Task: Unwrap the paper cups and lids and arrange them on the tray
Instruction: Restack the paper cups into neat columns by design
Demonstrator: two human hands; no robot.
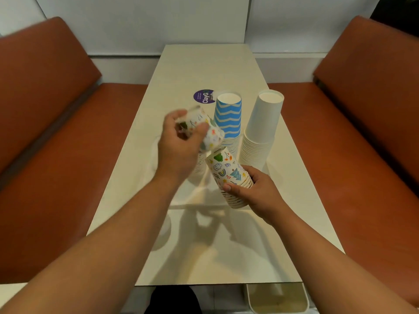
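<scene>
Doodle-printed paper cups (229, 175), light and easily crushed, are being gripped as a nested stack above the cream table (204, 64) by the right hand (254, 191), while a blurred separate cup (210, 134) is being held in the left hand's (179, 146) curled fingers.

On the table (199, 64) two cup stacks are stood side by side, the striped stack (227, 116) left of the plain stack (260, 130); a sticker (202, 96) is seen behind them, a third stack possibly hidden behind the left hand (179, 143).
</scene>
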